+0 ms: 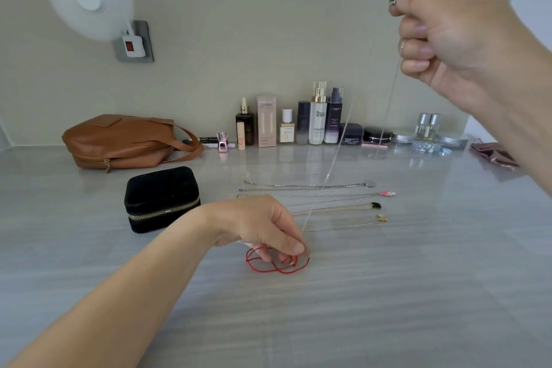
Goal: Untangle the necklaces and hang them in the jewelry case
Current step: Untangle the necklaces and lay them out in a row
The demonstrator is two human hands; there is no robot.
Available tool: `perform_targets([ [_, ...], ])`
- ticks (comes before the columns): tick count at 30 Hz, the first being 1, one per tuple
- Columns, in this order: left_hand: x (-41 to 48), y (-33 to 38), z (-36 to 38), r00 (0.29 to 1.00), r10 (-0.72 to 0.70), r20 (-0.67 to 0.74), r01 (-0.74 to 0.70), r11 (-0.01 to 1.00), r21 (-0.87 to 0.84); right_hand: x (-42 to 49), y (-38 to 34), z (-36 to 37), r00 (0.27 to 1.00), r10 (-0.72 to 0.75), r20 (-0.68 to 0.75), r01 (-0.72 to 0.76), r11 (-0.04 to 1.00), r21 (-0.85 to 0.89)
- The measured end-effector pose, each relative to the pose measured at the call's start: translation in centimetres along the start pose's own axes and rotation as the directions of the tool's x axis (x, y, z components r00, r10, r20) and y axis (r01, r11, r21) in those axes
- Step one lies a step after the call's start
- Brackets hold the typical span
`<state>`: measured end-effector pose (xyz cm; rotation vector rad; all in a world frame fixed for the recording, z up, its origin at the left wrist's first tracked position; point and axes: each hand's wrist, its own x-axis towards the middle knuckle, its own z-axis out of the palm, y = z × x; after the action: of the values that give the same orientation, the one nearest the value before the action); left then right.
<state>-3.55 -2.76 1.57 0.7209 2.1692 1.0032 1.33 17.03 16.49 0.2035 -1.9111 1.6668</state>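
While your right hand [448, 39] pinches the silver chain [393, 81], lift slowly.
Your left hand [260, 224] pinches the red cord [286, 270]: pin it down.

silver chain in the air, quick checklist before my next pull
1. Right hand grip on silver chain: ok, pinched and raised.
2. Left hand holding red cord down: ok.
3. Chain free of the cord: cannot tell, the meeting point is hidden under the left hand.
4. Jewelry case open: not ok, zipped shut.
5. Other necklaces laid straight and apart: ok.
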Motion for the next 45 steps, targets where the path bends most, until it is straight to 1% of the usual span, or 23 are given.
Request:
perform_targets([
  [2, -0.3, 0.1, -0.1, 0.997, -0.054, 0.049, 0.053, 0.998, 0.031, 0.1, -0.2, -0.1, 1.000, -0.007, -0.009, 0.008, 1.000, 0.008],
  [4, -0.8, 0.4, -0.3, 0.986, -0.109, 0.127, 0.092, 0.987, 0.134, 0.1, -0.4, -0.1, 1.000, -0.012, -0.004, 0.012, 1.000, 0.010],
  [6, -1.3, 0.6, -0.6, 0.971, -0.129, 0.203, 0.078, 0.967, 0.242, 0.0, -0.4, 0.0, 1.000, -0.015, 0.022, 0.015, 1.000, -0.010],
  [8, -1.7, 0.9, -0.6, 0.969, -0.103, 0.224, 0.036, 0.958, 0.283, -0.3, -0.4, 0.2, 0.998, -0.023, 0.059, 0.026, 0.998, -0.051],
  [11, -1.9, 1.2, -0.7, 0.985, 0.005, 0.174, -0.050, 0.965, 0.256, -0.8, -0.3, 0.6, 0.991, -0.043, 0.124, 0.057, 0.991, -0.117],
  [13, -1.6, 1.3, -0.5, 0.991, 0.118, 0.069, -0.129, 0.971, 0.203, -1.1, -0.2, 0.9, 0.986, -0.045, 0.158, 0.071, 0.984, -0.162],
  [14, -1.4, 1.5, -0.3, 0.981, 0.190, -0.037, -0.183, 0.972, 0.149, -1.3, -0.2, 1.2, 0.984, -0.045, 0.173, 0.076, 0.981, -0.177],
  [15, -1.1, 1.8, 0.2, 0.947, 0.261, -0.185, -0.255, 0.965, 0.059, -1.5, -0.1, 1.4, 0.981, -0.045, 0.187, 0.080, 0.980, -0.185],
  [16, -0.8, 2.2, 0.8, 0.886, 0.305, -0.350, -0.345, 0.937, -0.056, -1.6, 0.0, 1.7, 0.979, -0.044, 0.199, 0.083, 0.979, -0.188],
  [17, -0.5, 2.4, 1.3, 0.805, 0.318, -0.500, -0.445, 0.881, -0.157, -1.7, 0.1, 2.0, 0.977, -0.044, 0.209, 0.085, 0.978, -0.191],
  [18, -0.2, 2.7, 1.7, 0.729, 0.307, -0.612, -0.532, 0.817, -0.223, -1.9, 0.2, 2.3, 0.975, -0.043, 0.220, 0.087, 0.977, -0.195],
  [19, 0.1, 2.8, 1.8, 0.675, 0.287, -0.680, -0.591, 0.762, -0.264, -2.0, 0.4, 2.6, 0.971, -0.041, 0.234, 0.089, 0.976, -0.200],
  [20, 0.3, 2.8, 1.9, 0.647, 0.269, -0.713, -0.624, 0.725, -0.292, -2.1, 0.5, 3.0, 0.968, -0.039, 0.249, 0.091, 0.975, -0.202],
  [21, 0.3, 2.8, 1.9, 0.640, 0.262, -0.722, -0.641, 0.700, -0.315, -2.2, 0.7, 3.4, 0.964, -0.036, 0.263, 0.092, 0.975, -0.202],
  [22, 0.2, 2.8, 1.9, 0.651, 0.263, -0.712, -0.650, 0.678, -0.344, -2.2, 0.8, 3.7, 0.961, -0.034, 0.273, 0.092, 0.975, -0.201],
  [24, 0.1, 2.8, 1.6, 0.695, 0.280, -0.662, -0.655, 0.626, -0.423, -2.1, 1.0, 4.3, 0.961, -0.022, 0.275, 0.080, 0.976, -0.204],
  [27, -0.1, 2.6, 1.3, 0.734, 0.347, -0.583, -0.659, 0.569, -0.492, -1.8, 1.3, 4.6, 0.969, -0.002, 0.246, 0.053, 0.978, -0.202],
  [29, -0.2, 2.5, 1.1, 0.755, 0.355, -0.552, -0.645, 0.554, -0.526, -1.5, 1.5, 4.4, 0.977, 0.016, 0.213, 0.027, 0.980, -0.199],
  [33, -0.2, 2.5, 0.8, 0.791, 0.342, -0.507, -0.605, 0.564, -0.563, -0.9, 2.1, 2.9, 0.990, 0.046, 0.132, -0.024, 0.986, -0.166],
  [36, -0.2, 2.2, 0.5, 0.792, 0.315, -0.523, -0.592, 0.607, -0.530, -0.6, 3.1, 1.2, 0.992, 0.105, 0.066, -0.096, 0.987, -0.125],
  [41, 0.0, 1.5, -0.2, 0.769, 0.178, -0.614, -0.538, 0.699, -0.472, -1.1, 6.1, -1.4, 0.975, 0.221, -0.016, -0.221, 0.970, -0.104],
  [43, 0.0, 1.2, -0.5, 0.781, 0.129, -0.611, -0.489, 0.735, -0.469, -1.8, 7.5, -2.0, 0.965, 0.262, -0.028, -0.263, 0.959, -0.102],
  [45, 0.1, 0.9, -0.7, 0.810, 0.081, -0.581, -0.413, 0.783, -0.466, -2.5, 8.9, -2.6, 0.954, 0.297, -0.035, -0.299, 0.951, -0.081],
])
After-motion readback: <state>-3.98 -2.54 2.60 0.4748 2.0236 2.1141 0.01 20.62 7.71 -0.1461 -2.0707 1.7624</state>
